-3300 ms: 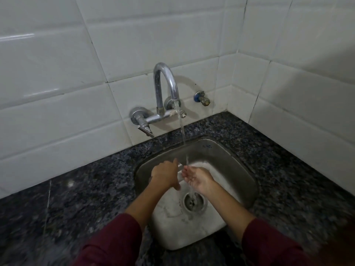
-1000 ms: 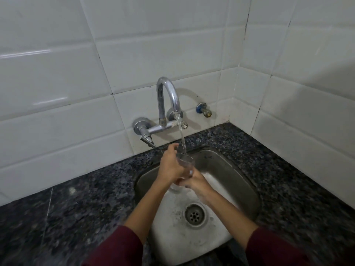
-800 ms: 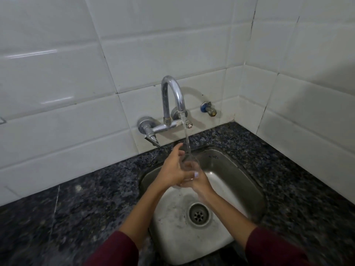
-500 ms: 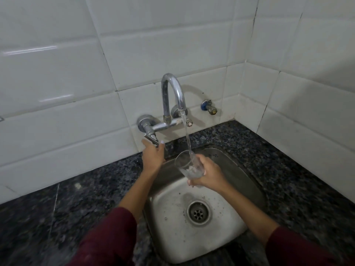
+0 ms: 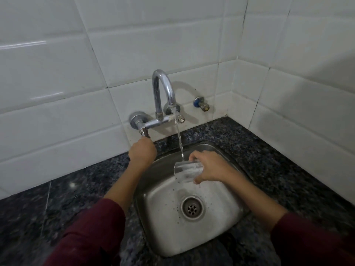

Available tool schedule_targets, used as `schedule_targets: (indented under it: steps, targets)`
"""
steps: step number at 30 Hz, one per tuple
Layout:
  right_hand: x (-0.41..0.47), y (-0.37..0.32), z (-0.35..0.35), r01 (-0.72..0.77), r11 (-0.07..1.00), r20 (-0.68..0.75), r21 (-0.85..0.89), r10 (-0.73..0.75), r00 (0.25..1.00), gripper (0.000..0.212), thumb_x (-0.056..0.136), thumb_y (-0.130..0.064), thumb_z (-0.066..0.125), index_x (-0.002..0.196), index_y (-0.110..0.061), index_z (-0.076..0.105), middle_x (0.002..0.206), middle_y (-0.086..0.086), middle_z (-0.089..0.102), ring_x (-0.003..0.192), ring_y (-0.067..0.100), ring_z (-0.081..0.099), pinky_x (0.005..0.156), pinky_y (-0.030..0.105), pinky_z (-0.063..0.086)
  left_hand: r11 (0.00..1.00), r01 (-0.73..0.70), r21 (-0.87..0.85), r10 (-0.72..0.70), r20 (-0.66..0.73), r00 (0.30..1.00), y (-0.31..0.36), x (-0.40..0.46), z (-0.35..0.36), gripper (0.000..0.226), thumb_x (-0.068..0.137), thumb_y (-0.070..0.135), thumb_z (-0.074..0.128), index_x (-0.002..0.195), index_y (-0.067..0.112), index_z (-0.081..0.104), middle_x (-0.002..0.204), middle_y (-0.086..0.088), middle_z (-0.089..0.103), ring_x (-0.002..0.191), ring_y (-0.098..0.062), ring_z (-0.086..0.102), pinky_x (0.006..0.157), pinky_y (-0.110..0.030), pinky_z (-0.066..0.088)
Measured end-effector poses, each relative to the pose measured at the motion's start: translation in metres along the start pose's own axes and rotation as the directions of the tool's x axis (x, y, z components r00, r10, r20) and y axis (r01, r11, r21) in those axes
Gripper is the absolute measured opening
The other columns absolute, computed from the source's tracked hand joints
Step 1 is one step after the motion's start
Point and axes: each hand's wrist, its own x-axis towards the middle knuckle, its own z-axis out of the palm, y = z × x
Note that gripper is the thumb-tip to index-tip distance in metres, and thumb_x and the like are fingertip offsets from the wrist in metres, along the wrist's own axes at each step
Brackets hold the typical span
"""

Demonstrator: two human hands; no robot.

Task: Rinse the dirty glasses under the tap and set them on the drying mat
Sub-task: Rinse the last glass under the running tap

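Observation:
A clear glass [image 5: 187, 171] lies tipped on its side over the steel sink [image 5: 226, 233], mouth toward the left, with my right hand [image 5: 210, 167] wrapped around its base end. A thin stream of water from the chrome tap [image 5: 162, 87] falls onto the glass's upper side. My left hand [image 5: 142, 153] is closed around the tap handle [image 5: 144, 132] at the lower left of the tap. No drying mat is in view.
Dark speckled granite counter [image 5: 278, 169] surrounds the sink, meeting white tiled walls [image 5: 153, 35] in a corner at the back right. A small blue and brass valve [image 5: 201, 104] sticks out of the wall right of the tap. The drain [image 5: 192, 207] sits mid-sink.
My left hand let go of the glass and moved up to grip the tap handle. My right hand alone now holds the glass, tipped from upright onto its side and lowered.

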Motion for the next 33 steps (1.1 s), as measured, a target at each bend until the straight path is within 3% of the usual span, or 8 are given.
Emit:
schedule_targets:
  steps: [4, 8, 10, 14, 19, 26, 29, 33]
  targets:
    - [0.007, -0.012, -0.013, 0.094, 0.984, 0.052, -0.150, -0.087, 0.995, 0.065, 0.056, -0.039, 0.083, 0.114, -0.033, 0.052, 0.106, 0.001, 0.050, 0.099, 0.023, 0.048, 0.079, 0.031, 0.038, 0.945, -0.325, 0.023, 0.312, 0.228, 0.922, 0.004, -0.032, 0.004, 0.025, 0.081, 0.017, 0.060, 0.104, 0.008, 0.058, 0.110, -0.017, 0.065, 0.098, -0.033, 0.062, 0.078, -0.037, 0.050]
    - [0.010, -0.026, -0.027, 0.145, 0.971, 0.065, -0.190, -0.135, 0.989, 0.070, 0.056, -0.039, 0.084, 0.114, -0.031, 0.046, 0.112, 0.003, 0.042, 0.100, 0.024, 0.045, 0.083, 0.040, 0.046, 0.820, -0.480, -0.313, 0.559, 0.252, 0.790, 0.009, -0.063, 0.029, 0.092, 0.066, 0.031, 0.082, 0.144, 0.014, 0.036, 0.141, -0.008, 0.050, 0.122, -0.025, 0.053, 0.096, -0.032, 0.045]
    - [0.009, -0.034, -0.032, 0.176, 0.972, 0.041, -0.155, -0.172, 0.984, 0.075, 0.055, -0.041, 0.084, 0.116, -0.026, 0.041, 0.114, 0.003, 0.043, 0.101, 0.023, 0.047, 0.082, 0.038, 0.046, 0.803, -0.421, -0.421, 0.521, 0.153, 0.840, 0.008, -0.074, 0.039, 0.096, 0.064, 0.041, 0.084, 0.143, 0.014, 0.036, 0.139, -0.006, 0.052, 0.123, -0.024, 0.051, 0.094, -0.033, 0.045]
    - [0.002, -0.044, -0.029, 0.222, 0.963, -0.100, 0.156, -0.208, 0.973, 0.086, 0.056, -0.034, 0.086, 0.127, -0.026, 0.038, 0.123, 0.002, 0.042, 0.109, 0.017, 0.048, 0.085, 0.030, 0.044, 0.778, -0.327, -0.536, 0.369, -0.030, 0.929, 0.005, -0.089, 0.049, 0.063, 0.061, 0.046, 0.085, 0.106, 0.012, 0.055, 0.093, 0.002, 0.062, 0.087, -0.018, 0.061, 0.065, -0.028, 0.038]
    - [-0.001, -0.054, 0.034, 0.124, 0.651, -0.241, 0.749, 0.094, 0.966, 0.084, 0.061, -0.024, 0.086, 0.131, -0.025, 0.040, 0.119, -0.002, 0.055, 0.109, 0.013, 0.057, 0.085, 0.019, 0.046, 0.722, -0.163, -0.673, 0.117, -0.113, 0.987, -0.008, -0.108, 0.060, 0.058, 0.057, 0.037, 0.089, 0.099, 0.011, 0.059, 0.090, 0.003, 0.066, 0.078, -0.011, 0.060, 0.068, -0.027, 0.047]
    - [0.018, -0.093, 0.071, 0.057, 0.696, -0.232, 0.716, 0.161, 0.959, 0.064, 0.061, -0.021, 0.086, 0.115, -0.020, 0.052, 0.103, 0.002, 0.066, 0.092, 0.017, 0.065, 0.067, 0.020, 0.049, 0.737, -0.146, -0.659, 0.146, -0.055, 0.988, -0.050, -0.114, 0.055, 0.061, 0.068, 0.036, 0.083, 0.116, 0.010, 0.056, 0.115, -0.001, 0.065, 0.101, -0.010, 0.060, 0.082, -0.019, 0.045]
    - [0.032, -0.118, 0.069, 0.080, 0.784, -0.270, 0.616, 0.115, 0.956, 0.070, 0.057, -0.017, 0.087, 0.118, -0.014, 0.054, 0.109, 0.009, 0.063, 0.098, 0.022, 0.061, 0.081, 0.024, 0.043, 0.739, -0.120, -0.663, 0.113, -0.054, 0.992, -0.093, -0.119, 0.038, 0.060, 0.074, 0.030, 0.080, 0.126, 0.011, 0.055, 0.121, -0.003, 0.064, 0.107, -0.008, 0.059, 0.087, -0.013, 0.043]
    - [0.048, -0.174, 0.071, 0.101, 0.868, -0.294, 0.487, 0.054, 0.954, 0.071, 0.054, -0.014, 0.088, 0.117, -0.006, 0.056, 0.118, 0.022, 0.053, 0.106, 0.034, 0.055, 0.085, 0.026, 0.038, 0.824, -0.001, -0.567, 0.000, -0.003, 1.000, -0.187, -0.143, 0.020, 0.060, 0.085, 0.036, 0.067, 0.135, 0.009, 0.048, 0.133, -0.010, 0.057, 0.121, -0.022, 0.053, 0.101, -0.031, 0.042]
